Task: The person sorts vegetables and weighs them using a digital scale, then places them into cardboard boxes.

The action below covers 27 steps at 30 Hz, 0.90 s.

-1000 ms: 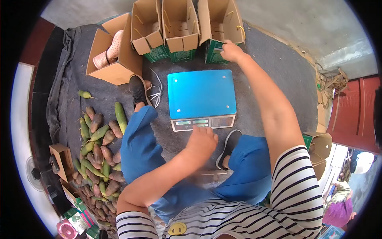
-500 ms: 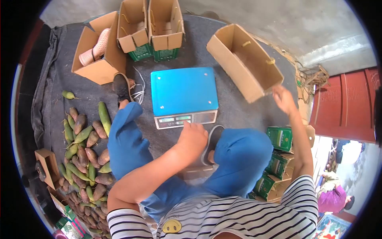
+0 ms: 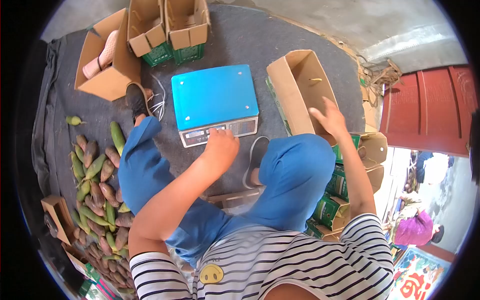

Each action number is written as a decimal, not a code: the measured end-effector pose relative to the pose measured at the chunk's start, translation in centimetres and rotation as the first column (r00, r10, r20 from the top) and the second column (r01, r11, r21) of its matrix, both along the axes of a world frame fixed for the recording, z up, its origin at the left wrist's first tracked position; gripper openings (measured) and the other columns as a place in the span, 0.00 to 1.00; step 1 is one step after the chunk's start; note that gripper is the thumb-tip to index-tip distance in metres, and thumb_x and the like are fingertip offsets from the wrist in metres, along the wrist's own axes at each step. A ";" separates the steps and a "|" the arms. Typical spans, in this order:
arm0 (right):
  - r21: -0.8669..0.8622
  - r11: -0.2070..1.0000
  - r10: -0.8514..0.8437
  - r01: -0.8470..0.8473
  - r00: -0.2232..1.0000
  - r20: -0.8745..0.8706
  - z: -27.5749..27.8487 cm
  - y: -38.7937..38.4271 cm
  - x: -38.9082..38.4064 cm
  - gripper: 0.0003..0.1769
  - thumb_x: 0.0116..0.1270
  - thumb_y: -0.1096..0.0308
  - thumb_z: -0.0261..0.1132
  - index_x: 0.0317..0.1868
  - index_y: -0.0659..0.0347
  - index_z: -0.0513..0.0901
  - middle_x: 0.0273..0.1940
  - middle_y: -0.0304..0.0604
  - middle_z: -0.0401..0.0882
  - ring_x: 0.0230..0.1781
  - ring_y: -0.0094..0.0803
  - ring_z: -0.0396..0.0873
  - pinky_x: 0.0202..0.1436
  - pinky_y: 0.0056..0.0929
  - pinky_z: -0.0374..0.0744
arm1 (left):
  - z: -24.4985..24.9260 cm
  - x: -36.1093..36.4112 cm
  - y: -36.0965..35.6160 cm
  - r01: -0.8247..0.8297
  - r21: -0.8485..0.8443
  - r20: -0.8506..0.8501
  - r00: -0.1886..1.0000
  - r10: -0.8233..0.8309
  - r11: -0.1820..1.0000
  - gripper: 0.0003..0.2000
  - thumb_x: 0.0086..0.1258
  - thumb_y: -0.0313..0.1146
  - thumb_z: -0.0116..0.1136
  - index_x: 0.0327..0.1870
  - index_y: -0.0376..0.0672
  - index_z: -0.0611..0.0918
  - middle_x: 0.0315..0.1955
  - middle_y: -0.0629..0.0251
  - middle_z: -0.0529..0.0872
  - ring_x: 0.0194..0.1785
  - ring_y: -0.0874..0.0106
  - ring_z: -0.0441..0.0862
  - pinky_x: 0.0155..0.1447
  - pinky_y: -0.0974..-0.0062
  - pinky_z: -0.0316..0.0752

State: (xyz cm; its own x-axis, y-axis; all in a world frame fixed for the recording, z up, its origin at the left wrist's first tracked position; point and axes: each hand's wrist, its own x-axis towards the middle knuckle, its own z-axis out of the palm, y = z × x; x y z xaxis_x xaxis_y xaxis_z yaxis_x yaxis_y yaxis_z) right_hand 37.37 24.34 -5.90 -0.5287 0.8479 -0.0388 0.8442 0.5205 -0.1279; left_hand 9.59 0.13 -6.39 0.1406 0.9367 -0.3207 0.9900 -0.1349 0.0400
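Observation:
A digital scale with a blue top plate rests on the dark ground cloth before me. My left hand is at the scale's front panel, fingers curled in and nothing visible in them; the fingertips are partly hidden. My right hand hovers over the near end of an open cardboard box, thumb and fingers apart, holding nothing. That box stands upright to the right of the scale, a strip of green showing on its side and a yellow strap inside.
Green and brown tubers lie heaped at left. Two open boxes and a box with a pink sleeve-like item stand beyond. Green cartons are by my right knee. A white cord lies beside the scale. A person in purple is far right.
The tilted box at right now stands upright, nearer my right knee. My right hand has come off its corner, with fingers spread. The view has shifted; my left hand stays at the scale panel.

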 end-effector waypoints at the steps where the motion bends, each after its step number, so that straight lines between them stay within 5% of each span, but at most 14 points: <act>1: -0.057 0.998 -0.014 0.014 1.000 0.005 -1.4 0.1 -1.8 0.34 0.64 0.46 0.59 0.60 0.66 0.72 0.57 0.57 0.76 0.58 0.47 0.75 0.60 0.42 0.72 | -0.3 -0.1 0.0 -0.009 -0.012 0.032 0.999 0.010 1.000 0.10 0.60 0.31 0.58 0.42 0.43 0.82 0.39 0.59 0.82 0.47 0.63 0.81 0.51 0.60 0.71; 6: -0.417 0.908 -0.077 0.034 0.993 -0.086 -10.3 2.8 -4.7 0.26 0.62 0.54 0.65 0.53 0.66 0.78 0.46 0.54 0.83 0.49 0.45 0.81 0.53 0.41 0.75 | -0.2 -0.8 0.3 -0.110 -0.055 0.124 0.985 0.116 0.992 0.10 0.62 0.33 0.56 0.43 0.43 0.82 0.40 0.59 0.82 0.48 0.61 0.81 0.52 0.55 0.70; 8: -0.367 0.930 -0.107 0.016 0.967 -0.229 -9.9 4.1 -3.3 0.20 0.60 0.59 0.67 0.48 0.65 0.81 0.41 0.53 0.84 0.44 0.42 0.82 0.49 0.39 0.77 | 0.3 -1.0 0.4 -0.109 0.022 0.109 0.988 0.106 0.994 0.10 0.64 0.34 0.55 0.44 0.43 0.83 0.41 0.59 0.83 0.47 0.60 0.81 0.52 0.53 0.69; 9: -0.335 0.939 -0.132 0.078 0.981 -0.141 -9.2 5.5 -2.2 0.19 0.61 0.60 0.67 0.45 0.67 0.81 0.40 0.53 0.84 0.41 0.38 0.82 0.47 0.34 0.77 | 0.6 -0.9 0.4 -0.114 0.031 0.110 0.988 0.110 0.993 0.11 0.64 0.34 0.55 0.44 0.43 0.83 0.41 0.58 0.83 0.48 0.60 0.81 0.52 0.53 0.69; 12: -0.451 0.889 -0.158 -0.077 0.873 -0.461 -4.7 5.9 -0.7 0.18 0.65 0.66 0.67 0.50 0.70 0.79 0.42 0.44 0.85 0.41 0.27 0.81 0.48 0.28 0.77 | 2.1 -0.5 0.7 -0.092 0.021 0.113 0.990 0.089 0.996 0.12 0.64 0.34 0.55 0.46 0.43 0.83 0.43 0.57 0.83 0.51 0.60 0.80 0.53 0.52 0.69; 18: -0.430 0.827 0.151 -0.363 0.880 -0.451 8.7 -2.0 -10.3 0.17 0.65 0.70 0.65 0.51 0.71 0.78 0.44 0.44 0.84 0.44 0.27 0.80 0.50 0.27 0.76 | 1.8 0.4 0.7 0.022 -0.148 0.097 0.995 -0.008 0.989 0.16 0.64 0.35 0.57 0.52 0.42 0.83 0.49 0.54 0.82 0.54 0.56 0.79 0.54 0.46 0.68; 23: -0.244 0.742 0.561 -0.625 0.777 -0.286 9.3 -7.5 -20.2 0.14 0.62 0.69 0.66 0.46 0.66 0.80 0.39 0.53 0.82 0.40 0.44 0.81 0.45 0.33 0.76 | 0.8 -0.3 0.6 -0.095 -0.174 0.118 0.986 0.117 0.980 0.17 0.64 0.36 0.58 0.53 0.41 0.83 0.51 0.52 0.81 0.56 0.55 0.78 0.55 0.43 0.67; 27: -0.331 0.669 0.617 -0.665 0.746 -0.252 5.6 -8.5 -23.8 0.14 0.61 0.66 0.67 0.45 0.63 0.80 0.39 0.55 0.81 0.40 0.49 0.80 0.44 0.37 0.76 | 1.4 -0.8 1.1 -0.138 -0.153 0.087 0.984 0.153 0.978 0.18 0.63 0.36 0.59 0.53 0.41 0.83 0.53 0.51 0.81 0.56 0.54 0.77 0.55 0.43 0.67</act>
State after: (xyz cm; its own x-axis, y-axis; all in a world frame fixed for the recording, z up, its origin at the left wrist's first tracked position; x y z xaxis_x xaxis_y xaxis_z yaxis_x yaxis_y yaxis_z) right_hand 13.59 15.84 -0.30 -0.9570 0.2251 -0.1829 0.2877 0.8160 -0.5014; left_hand 8.76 1.28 -5.01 0.0441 0.8935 -0.4469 0.9889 0.0245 0.1467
